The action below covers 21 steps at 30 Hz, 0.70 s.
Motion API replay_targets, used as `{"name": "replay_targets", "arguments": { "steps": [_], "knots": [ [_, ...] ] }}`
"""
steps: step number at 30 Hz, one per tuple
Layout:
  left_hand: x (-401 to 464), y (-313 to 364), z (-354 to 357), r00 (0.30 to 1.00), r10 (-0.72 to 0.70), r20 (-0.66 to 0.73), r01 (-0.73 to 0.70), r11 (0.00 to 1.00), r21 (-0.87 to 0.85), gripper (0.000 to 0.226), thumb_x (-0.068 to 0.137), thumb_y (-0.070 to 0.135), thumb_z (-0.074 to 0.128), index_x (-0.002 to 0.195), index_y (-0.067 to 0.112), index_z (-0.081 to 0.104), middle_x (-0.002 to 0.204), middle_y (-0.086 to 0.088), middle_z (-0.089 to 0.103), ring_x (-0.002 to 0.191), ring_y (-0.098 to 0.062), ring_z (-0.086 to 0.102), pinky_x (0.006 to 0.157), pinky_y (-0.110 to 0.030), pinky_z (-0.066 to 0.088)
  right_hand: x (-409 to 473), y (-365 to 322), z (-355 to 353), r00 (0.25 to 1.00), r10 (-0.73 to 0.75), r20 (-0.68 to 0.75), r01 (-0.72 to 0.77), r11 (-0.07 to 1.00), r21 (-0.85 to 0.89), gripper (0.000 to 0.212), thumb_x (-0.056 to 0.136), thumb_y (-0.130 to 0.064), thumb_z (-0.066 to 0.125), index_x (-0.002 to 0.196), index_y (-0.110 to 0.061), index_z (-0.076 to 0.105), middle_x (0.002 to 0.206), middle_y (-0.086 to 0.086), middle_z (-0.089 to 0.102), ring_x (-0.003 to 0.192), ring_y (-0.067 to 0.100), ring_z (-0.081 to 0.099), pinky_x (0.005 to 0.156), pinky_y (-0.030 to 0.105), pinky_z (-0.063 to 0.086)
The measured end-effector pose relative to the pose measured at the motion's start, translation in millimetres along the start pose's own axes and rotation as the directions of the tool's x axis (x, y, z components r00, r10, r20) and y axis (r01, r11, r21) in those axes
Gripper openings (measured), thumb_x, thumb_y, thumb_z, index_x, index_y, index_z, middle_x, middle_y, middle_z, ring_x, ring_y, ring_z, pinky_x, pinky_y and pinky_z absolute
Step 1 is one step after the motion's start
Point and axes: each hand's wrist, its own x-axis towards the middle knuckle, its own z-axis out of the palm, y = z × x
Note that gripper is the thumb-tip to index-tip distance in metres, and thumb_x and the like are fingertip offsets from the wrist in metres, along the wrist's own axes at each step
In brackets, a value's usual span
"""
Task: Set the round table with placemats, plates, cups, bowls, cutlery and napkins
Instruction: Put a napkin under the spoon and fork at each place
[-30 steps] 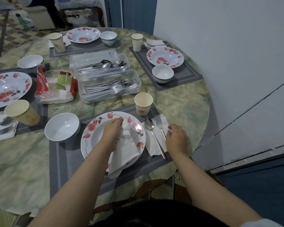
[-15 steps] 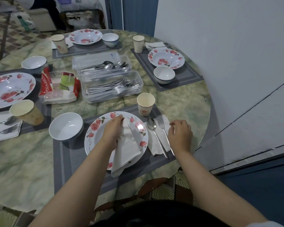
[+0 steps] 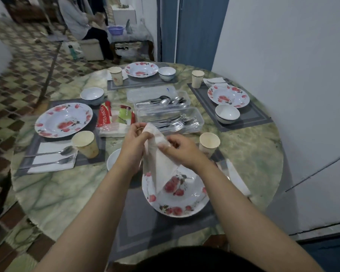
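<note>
both hands up over near rose-patterned white plate (image 3: 177,201), thin white paper napkin (image 3: 161,163) pinched at top between left hand (image 3: 134,146) and right hand (image 3: 180,151), rest hanging down onto plate. white bowl (image 3: 112,160) mostly hidden behind left wrist. beyond: paper cup (image 3: 209,143), clear plastic cutlery trays (image 3: 170,116), free marble-look tabletop (image 3: 249,152) to right edge
</note>
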Motion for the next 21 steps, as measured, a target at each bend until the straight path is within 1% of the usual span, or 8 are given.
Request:
{"name": "replay_targets", "arguments": {
  "steps": [2,4,6,10,15,17,19,21],
  "knots": [
    [1.9,6.5,-29.1,0.998,0.054,0.029,-0.056,0.995,0.084,0.029,0.083,0.006,0.065,0.106,0.021,0.059,0.099,-0.009,0.063,0.091,-0.024,0.061,0.08,-0.038,0.051,7.3,-9.2,15.2,1.0,0.001,-0.004,-0.001,0.999,0.04,0.022,0.089,-0.029,0.069,0.088,-0.007,0.068,0.082,0.0,0.058,0.075,0.014,0.055,0.069,0.033,0.045],
    [4.8,13.5,-63.6,0.993,0.101,0.064,-0.111,0.978,0.176,0.027,0.089,0.009,0.065,0.114,0.02,0.058,0.103,-0.004,0.066,0.091,-0.016,0.062,0.076,-0.024,0.052,14.8,-22.7,35.1,0.998,0.056,-0.014,-0.054,0.988,0.142,0.014,0.089,-0.026,0.069,0.083,-0.015,0.066,0.075,-0.01,0.058,0.069,0.005,0.055,0.065,0.022,0.043],
    [9.9,21.3,-102.0,0.991,0.125,0.056,-0.135,0.96,0.246,0.026,0.091,0.016,0.066,0.115,0.023,0.06,0.1,0.002,0.066,0.088,-0.013,0.061,0.072,-0.022,0.049,25.7,-39.2,61.2,0.996,0.068,-0.049,-0.059,0.984,0.168,0.016,0.09,-0.027,0.068,0.077,-0.023,0.061,0.069,-0.015,0.057,0.062,0.001,0.052,0.058,0.018,0.04],
    [26.5,37.4,-189.4,0.983,0.166,0.074,-0.181,0.931,0.318,0.024,0.093,0.013,0.063,0.115,0.024,0.061,0.091,0.004,0.062,0.083,-0.012,0.057,0.07,-0.022,0.044,56.3,-81.8,122.1,0.995,0.067,-0.078,-0.042,0.958,0.284,0.004,0.09,-0.023,0.068,0.092,-0.02,0.068,0.082,-0.008,0.067,0.069,0.002,0.061,0.062,0.018,0.048],
    [40.3,65.2,-274.7,0.966,0.253,0.052,-0.256,0.913,0.316,0.025,0.094,0.009,0.059,0.098,0.033,0.057,0.091,0.005,0.063,0.076,-0.011,0.054,0.069,-0.026,0.041,88.9,-134.9,183.4,0.982,0.114,-0.15,-0.038,0.9,0.435,0.018,0.084,-0.013,0.074,0.101,-0.008,0.068,0.083,-0.004,0.067,0.068,0.005,0.063,0.057,0.019,0.048],
    [48.3,80.8,-301.5,0.948,0.319,0.022,-0.308,0.893,0.328,0.029,0.093,0.004,0.057,0.094,0.033,0.055,0.094,0.005,0.061,0.08,-0.01,0.054,0.071,-0.023,0.041,102.4,-154.8,203.8,0.967,0.203,-0.154,-0.073,0.8,0.595,0.018,0.083,-0.01,0.075,0.1,-0.011,0.069,0.088,0.0,0.071,0.078,0.014,0.066,0.066,0.027,0.052],
    [55.0,95.8,-318.1,0.929,0.37,0.009,-0.351,0.872,0.34,0.034,0.094,0.004,0.056,0.094,0.037,0.052,0.097,0.006,0.062,0.083,-0.008,0.056,0.07,-0.018,0.042,112.0,-168.8,217.4,0.96,0.267,-0.083,-0.114,0.645,0.756,0.02,0.083,-0.01,0.073,0.102,-0.014,0.068,0.092,0.001,0.073,0.083,0.017,0.067,0.072,0.032,0.054],
    [60.5,106.1,-325.7,0.928,0.371,0.033,-0.363,0.881,0.303,0.035,0.095,0.007,0.056,0.098,0.041,0.05,0.1,0.007,0.063,0.082,-0.006,0.058,0.068,-0.017,0.046,119.0,-176.4,227.3,0.957,0.29,0.01,-0.175,0.552,0.815,0.026,0.082,-0.012,0.075,0.106,-0.013,0.066,0.097,0.004,0.073,0.09,0.02,0.067,0.08,0.037,0.055]
  ]
}}
